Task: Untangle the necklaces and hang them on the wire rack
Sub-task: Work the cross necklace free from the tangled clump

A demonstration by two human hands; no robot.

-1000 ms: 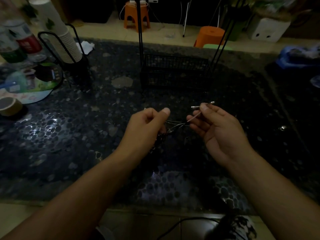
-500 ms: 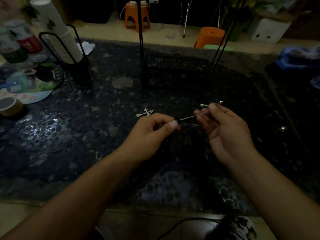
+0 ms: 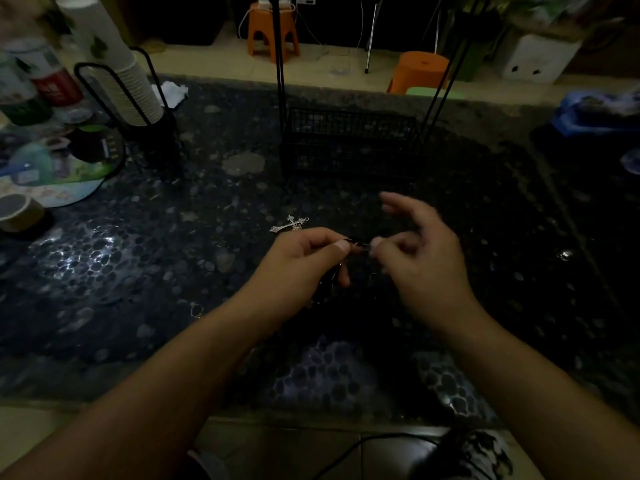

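While the left hand (image 3: 304, 261) pinches the tangled necklaces (image 3: 356, 245), the right hand (image 3: 419, 258) pinches the same knot just beside it; the wire rack (image 3: 349, 143) stands beyond.

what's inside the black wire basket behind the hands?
Nothing visible inside the wire basket; only the dark pebble tabletop shows through its mesh. Dim light hides the basket's floor, so small items can't be ruled out.
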